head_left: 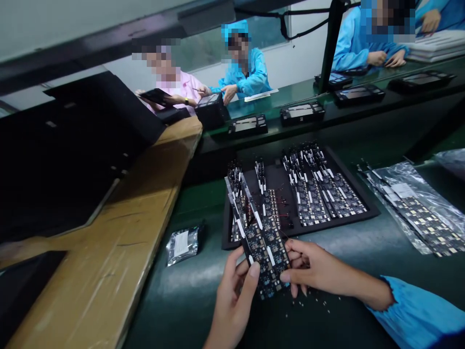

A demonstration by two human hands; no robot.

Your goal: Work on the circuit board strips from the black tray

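Note:
Between my hands is a black circuit board panel point(267, 257) with white strips and thin flex tails at its upper end, tilted up over the table. My left hand point(238, 291) grips its left edge, thumb on top. At the right edge, my right hand point(308, 269) pinches it with thumb and fingers, near a thin red wire. Just beyond lies a black foam tray point(371, 211) holding several more circuit board panels point(312, 203). The held panel hides part of the tray's left side.
A silver packet point(182, 245) lies left, beside a brown cardboard sheet point(145, 213). More boards point(423, 218) rest on a clear plastic bag at right. Tiny bits lie near my right hand. Black trays point(302, 112) line the conveyor beyond, where several co-workers point(250, 72) sit.

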